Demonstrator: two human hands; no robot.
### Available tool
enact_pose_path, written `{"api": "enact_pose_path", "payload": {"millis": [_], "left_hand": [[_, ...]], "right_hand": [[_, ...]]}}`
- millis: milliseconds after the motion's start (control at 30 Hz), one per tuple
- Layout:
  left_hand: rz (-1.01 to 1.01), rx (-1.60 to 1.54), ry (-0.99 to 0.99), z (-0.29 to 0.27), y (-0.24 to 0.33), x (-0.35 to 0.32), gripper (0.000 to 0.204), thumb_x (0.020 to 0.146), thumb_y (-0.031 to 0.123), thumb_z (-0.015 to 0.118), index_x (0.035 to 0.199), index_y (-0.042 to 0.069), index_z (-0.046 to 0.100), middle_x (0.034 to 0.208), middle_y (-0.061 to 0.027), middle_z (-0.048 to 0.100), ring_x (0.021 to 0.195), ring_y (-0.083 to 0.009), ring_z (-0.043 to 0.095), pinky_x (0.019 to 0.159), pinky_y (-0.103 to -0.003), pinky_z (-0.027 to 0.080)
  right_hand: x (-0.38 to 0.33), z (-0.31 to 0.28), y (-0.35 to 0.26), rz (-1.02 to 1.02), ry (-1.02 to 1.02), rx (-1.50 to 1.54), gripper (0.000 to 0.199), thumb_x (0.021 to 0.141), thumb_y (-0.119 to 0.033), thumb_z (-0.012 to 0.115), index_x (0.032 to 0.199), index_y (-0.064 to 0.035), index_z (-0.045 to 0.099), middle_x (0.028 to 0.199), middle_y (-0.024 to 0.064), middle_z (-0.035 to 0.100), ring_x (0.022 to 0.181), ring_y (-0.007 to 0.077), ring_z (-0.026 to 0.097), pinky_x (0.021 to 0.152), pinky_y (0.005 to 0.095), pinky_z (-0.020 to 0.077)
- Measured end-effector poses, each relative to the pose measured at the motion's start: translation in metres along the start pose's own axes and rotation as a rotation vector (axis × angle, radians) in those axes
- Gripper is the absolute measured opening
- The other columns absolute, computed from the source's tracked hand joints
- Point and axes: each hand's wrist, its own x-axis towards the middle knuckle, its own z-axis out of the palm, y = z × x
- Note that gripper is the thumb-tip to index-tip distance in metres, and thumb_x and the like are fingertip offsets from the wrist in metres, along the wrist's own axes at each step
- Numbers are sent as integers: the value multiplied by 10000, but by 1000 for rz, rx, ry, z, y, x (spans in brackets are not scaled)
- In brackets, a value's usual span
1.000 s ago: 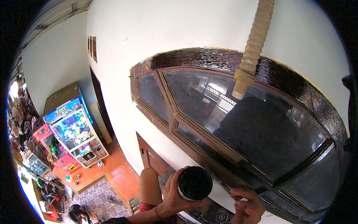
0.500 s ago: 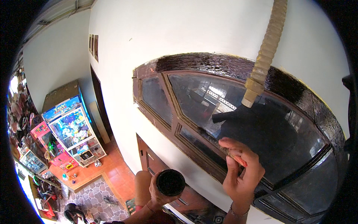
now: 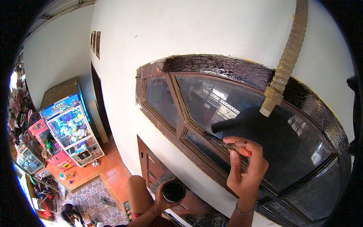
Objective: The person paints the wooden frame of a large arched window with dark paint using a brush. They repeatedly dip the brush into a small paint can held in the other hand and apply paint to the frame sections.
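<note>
My right hand (image 3: 246, 166) is raised against an arched wooden window frame (image 3: 211, 64) and grips a paintbrush (image 3: 227, 143) with a red handle end. The bristles rest on a dark brown inner bar of the frame. Low down, my left hand (image 3: 160, 200) holds a small round can (image 3: 174, 191) filled with dark paint. The top arc of the frame looks wet and glossy dark, while its left end is duller brown.
A ribbed beige hose (image 3: 285, 64) hangs in front of the window's upper right. White wall (image 3: 151, 34) surrounds the frame. Far below are an orange tiled floor (image 3: 94, 170), a claw-machine cabinet (image 3: 70, 121) and several smaller toy machines. A brown door (image 3: 151, 172) stands under the window.
My right hand rose from the bottom edge to the window bar, bringing the brush onto the frame. My left hand lowered the can and moved it away from the centre.
</note>
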Motion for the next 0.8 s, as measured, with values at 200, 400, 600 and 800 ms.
{"api": "enact_pose_path", "payload": {"millis": [200,400,600,800], "left_hand": [[267,213,148,-4,19,5,1114,517,393,993,1401,46,411,1267,-183,576,1156,-356,605,985,-491,504],[150,37,100,-3,22,6,1123,523,395,994,1411,49,399,1269,-189,565,1177,-370,587,986,-502,498],[200,186,82,-6,19,4,1128,539,425,985,1410,27,389,1272,-207,557,1175,-386,583,976,-505,498],[239,244,118,-3,21,4,1127,550,438,977,1414,23,384,1262,-204,566,1156,-392,597,966,-503,504]], "right_hand": [[0,0,3,-20,-39,-55,131,960,-27,588,1074,22,545,1014,172,732,876,230,718,775,306,548],[-6,-11,-5,33,-47,-118,144,949,-18,579,1083,25,547,1014,167,731,878,232,719,792,311,551],[-5,-8,-5,4,-27,-83,196,923,21,595,1108,27,532,1024,159,727,879,228,712,800,307,553],[-4,-2,-3,-36,-54,-129,218,904,31,607,1115,21,554,1016,160,711,850,275,707,783,334,553]]}}
